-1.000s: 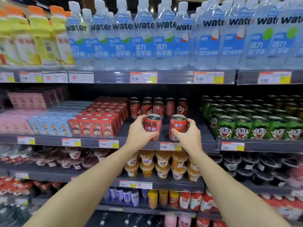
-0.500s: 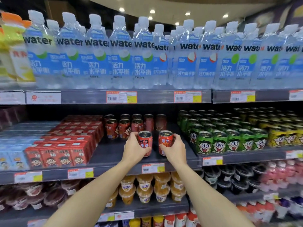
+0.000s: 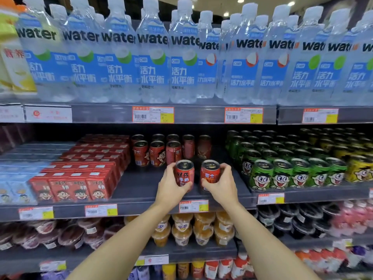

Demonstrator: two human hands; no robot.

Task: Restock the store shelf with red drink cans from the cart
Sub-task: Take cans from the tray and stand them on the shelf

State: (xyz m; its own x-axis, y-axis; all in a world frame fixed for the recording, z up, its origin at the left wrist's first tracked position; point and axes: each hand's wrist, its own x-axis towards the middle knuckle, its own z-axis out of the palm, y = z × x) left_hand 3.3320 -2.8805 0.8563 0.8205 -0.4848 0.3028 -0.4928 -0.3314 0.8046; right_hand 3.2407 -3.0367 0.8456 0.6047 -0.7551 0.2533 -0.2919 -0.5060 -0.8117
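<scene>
— What's changing?
— Both red cans are sitting deeper over the grey shelf than before: left hand gripping the left can, right hand gripping the right can.
— Around them?
— Water bottles standing above, green cans beside.

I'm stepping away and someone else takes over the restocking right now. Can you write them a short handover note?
Left hand: grips a red can, upright.
Right hand: grips a second red can, upright.
Both cans are over the bare front of the middle shelf, between the red cartons and the green cans. Whether they touch the shelf cannot be told.
Done: two rows of red cans stand at the back.
Left: set these two down in front of those rows, release, then fill the rest of the gap. The cart is out of view.
</scene>
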